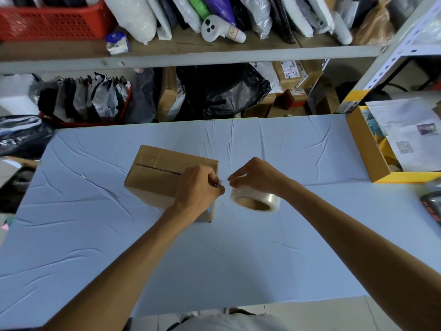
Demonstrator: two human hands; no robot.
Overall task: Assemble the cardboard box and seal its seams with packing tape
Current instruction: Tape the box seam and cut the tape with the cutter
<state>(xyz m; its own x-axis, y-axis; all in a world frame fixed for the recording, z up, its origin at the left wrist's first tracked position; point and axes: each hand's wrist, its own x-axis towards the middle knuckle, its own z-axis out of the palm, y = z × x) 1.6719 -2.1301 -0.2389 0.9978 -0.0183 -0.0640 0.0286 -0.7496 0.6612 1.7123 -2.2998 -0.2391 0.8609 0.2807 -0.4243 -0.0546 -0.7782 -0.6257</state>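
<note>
Brown cardboard box (157,174) sitting closed on the counter, top flaps meeting along a dark, partly open centre seam. Just beside its right end, roll of clear packing tape (254,199), tilted, brown core facing up.

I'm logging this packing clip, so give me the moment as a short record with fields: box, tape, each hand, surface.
box: cardboard box, flaps folded shut, centre seam still showing as a dark slit
tape: clear tape roll, beside the box on its right
left hand: at the box's right edge, grip pinched on a small object, possibly a cutter
right hand: fingers on top of the roll
surface: table with wrinkled pale blue cloth
</note>
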